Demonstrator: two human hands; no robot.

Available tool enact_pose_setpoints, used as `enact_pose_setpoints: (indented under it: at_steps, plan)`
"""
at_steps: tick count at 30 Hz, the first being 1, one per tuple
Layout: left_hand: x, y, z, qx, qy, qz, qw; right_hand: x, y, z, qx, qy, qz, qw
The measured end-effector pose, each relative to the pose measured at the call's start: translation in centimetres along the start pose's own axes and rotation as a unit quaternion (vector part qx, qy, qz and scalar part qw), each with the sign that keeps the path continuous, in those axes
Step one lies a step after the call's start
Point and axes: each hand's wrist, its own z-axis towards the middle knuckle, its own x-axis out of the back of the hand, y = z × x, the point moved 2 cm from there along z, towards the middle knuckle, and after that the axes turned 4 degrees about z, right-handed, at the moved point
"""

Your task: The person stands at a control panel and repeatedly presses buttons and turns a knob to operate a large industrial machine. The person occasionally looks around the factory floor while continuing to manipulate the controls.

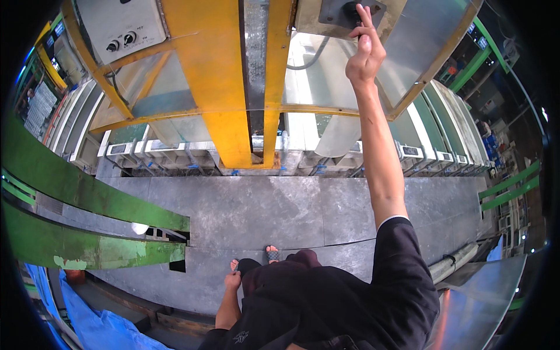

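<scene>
My right arm stretches far forward, and my right hand (365, 57) is at a black control knob (351, 13) on a dark grey plate (378, 13) at the top of the view. Its fingers are bent and pressed round the knob, partly hiding it. Low beside my leg hangs my left hand (232, 282), with the fingers curled in next to the dark cloth of my shorts (249, 266). Whether it holds anything is too small to make out.
A yellow steel frame (219, 87) with clear panels stands ahead, bearing a white switch box (119, 29). Behind it runs a row of white tanks (297, 149). Green rails (87, 198) border the grey walkway (274, 204) at left. Blue sheeting (105, 326) lies at lower left.
</scene>
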Motion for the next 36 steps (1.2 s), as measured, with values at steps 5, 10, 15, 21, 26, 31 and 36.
enact_pose_setpoints:
  at_steps: [5,10,15,21,26,31,36]
  plan:
    - [0.1,0.8,-0.9,0.010,0.000,0.004,1.000,-0.2,-0.5,0.0,0.039,-0.038,-0.039,0.998]
    - [0.0,0.4,-0.6,0.020,-0.002,-0.022,1.000,-0.4,0.4,-1.3,0.012,-0.025,-0.009,1.000]
    - [-1.5,-1.8,0.3,0.010,0.010,-0.052,0.999,-0.4,0.9,-1.9,0.050,-0.047,-0.044,0.997]
    - [-0.6,-1.1,-1.6,0.028,0.000,-0.034,0.999,-0.7,0.9,-2.2,0.076,-0.061,-0.080,0.992]
    - [-0.9,-1.3,-1.0,0.032,-0.001,-0.007,0.999,-0.9,0.8,-2.6,0.025,-0.039,-0.090,0.995]
    - [-1.3,-1.0,-0.4,0.027,-0.002,-0.019,0.999,-1.1,0.0,-1.7,0.034,0.003,-0.154,0.988]
    - [-1.3,-0.9,-0.2,0.018,-0.005,-0.016,1.000,-0.8,-3.1,0.9,-0.169,0.016,-0.111,0.979]
